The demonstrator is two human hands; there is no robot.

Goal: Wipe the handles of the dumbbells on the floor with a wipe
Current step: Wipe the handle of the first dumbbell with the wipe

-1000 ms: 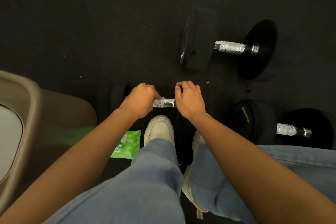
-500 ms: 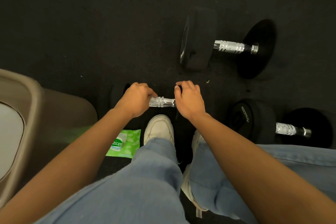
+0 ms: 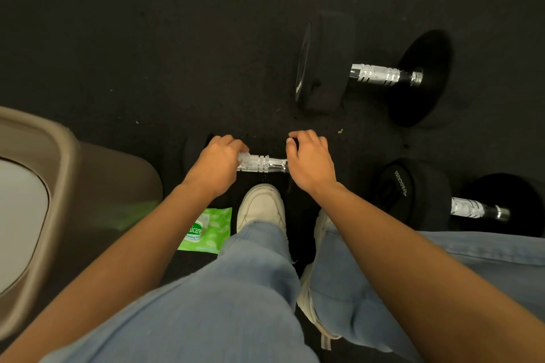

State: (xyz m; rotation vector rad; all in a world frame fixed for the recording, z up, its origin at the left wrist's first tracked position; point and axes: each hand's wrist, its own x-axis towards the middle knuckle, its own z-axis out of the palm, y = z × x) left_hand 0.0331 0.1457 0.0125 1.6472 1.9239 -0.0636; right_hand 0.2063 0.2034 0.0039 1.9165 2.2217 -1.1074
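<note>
We wipe the near dumbbell [image 3: 278, 167] while bracing its end.
Our left hand [image 3: 218, 165] curls its fingers round the wipe [image 3: 243, 157] on the chrome handle [image 3: 262, 163]. Our right hand [image 3: 311, 162] cups the dark end, probably against rolling. Two more dumbbells [image 3: 380, 74] [image 3: 469, 206] and a green wipes pack [image 3: 208, 230] lie on the black gym floor [image 3: 147, 38].

Dark floor in dim light, a tan moulded piece at the left edge.

The floor [image 3: 147, 38] is black, matte and finely grained, and fills the whole upper view, with a few pale specks [image 3: 340, 130] scattered on it. At the left sits a rounded tan plastic body [image 3: 97, 186] with a thick raised rim around a pale grey-white inset panel [image 3: 20, 215]. A faint green sheen [image 3: 132, 212] lies on its lower side. The light is low and soft.
</note>
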